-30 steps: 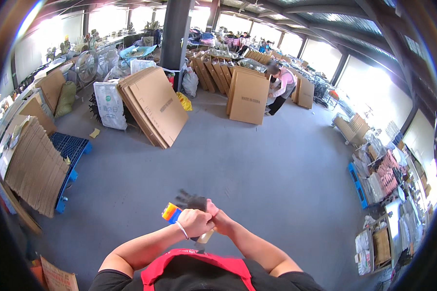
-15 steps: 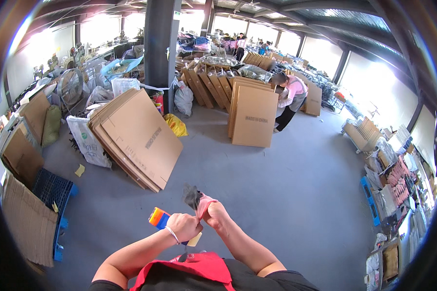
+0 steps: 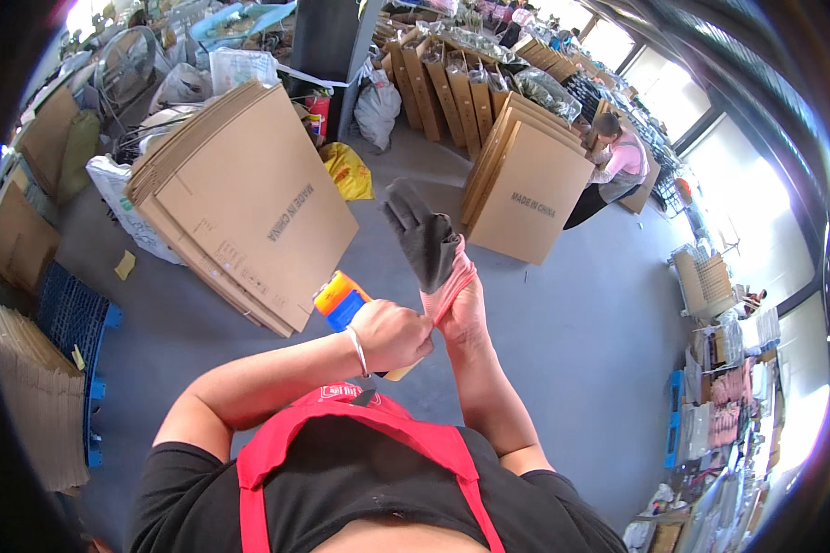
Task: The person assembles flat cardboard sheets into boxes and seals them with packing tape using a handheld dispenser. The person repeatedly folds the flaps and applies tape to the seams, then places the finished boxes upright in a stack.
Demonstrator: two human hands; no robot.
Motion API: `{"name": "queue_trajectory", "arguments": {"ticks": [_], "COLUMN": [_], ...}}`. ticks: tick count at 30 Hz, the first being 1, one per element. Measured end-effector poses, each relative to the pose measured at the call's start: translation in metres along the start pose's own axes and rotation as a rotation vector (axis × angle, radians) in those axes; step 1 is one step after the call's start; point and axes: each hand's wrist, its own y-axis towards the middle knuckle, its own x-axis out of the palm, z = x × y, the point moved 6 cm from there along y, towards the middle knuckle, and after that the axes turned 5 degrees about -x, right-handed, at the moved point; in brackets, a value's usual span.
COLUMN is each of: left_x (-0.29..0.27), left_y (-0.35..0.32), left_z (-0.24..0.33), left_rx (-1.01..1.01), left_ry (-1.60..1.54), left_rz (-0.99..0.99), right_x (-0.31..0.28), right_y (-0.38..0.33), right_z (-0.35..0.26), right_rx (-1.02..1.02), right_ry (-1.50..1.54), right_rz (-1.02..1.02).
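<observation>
A work glove (image 3: 433,253) with a grey coated palm and pink knit cuff stands up in front of me. My right hand (image 3: 465,313) is partly inside its cuff, so the fingers are hidden; the glove's fingers look loose. Beside it, my left hand (image 3: 389,334) is closed, pinching the cuff's lower edge. The same hand also holds an orange-and-blue tool (image 3: 341,302), whose exact kind I cannot make out. A cream-coloured end sticks out below that fist. My left wrist wears a white band (image 3: 358,352).
Flat cardboard sheets (image 3: 249,212) lean at the left, near a dark pillar (image 3: 327,51). A yellow bag (image 3: 348,170) lies beyond them. Farther right, a person (image 3: 618,166) bends by more cardboard (image 3: 530,194). Blue pallets (image 3: 97,369) and stacked goods (image 3: 729,405) line the sides.
Both hands have risen in view with the glove and tool. The glove now points up with its grey fingers more spread out. My view has tilted down and turned.
</observation>
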Motion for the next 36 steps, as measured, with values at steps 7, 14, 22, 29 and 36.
{"name": "queue_trajectory", "arguments": {"ticks": [7,14,22,29,36], "left_x": [-0.020,-0.020,-0.067,-0.168,-0.189], "left_y": [0.133,0.253,0.313,0.293,0.291], "left_z": [-0.088,-0.195,-0.266,-0.327,-0.340], "left_rx": [0.104,-0.080,-0.283,-0.684,-0.517], "left_ry": [0.112,0.104,0.110,-0.096,0.097], "left_rz": [-0.220,-0.158,0.044,0.574,0.494], "right_x": [-0.073,-0.177,-0.137,-0.127,-0.116], "right_y": [0.143,0.302,0.420,0.454,0.471], "right_z": [-0.046,-0.028,-0.052,-0.049,-0.035], "right_rx": [-0.306,-0.004,-0.382,-0.078,0.042], "right_ry": [-1.038,-1.140,-1.748,-1.380,-1.496], "right_rz": [0.021,-0.153,-0.833,-0.725,-0.610]}}
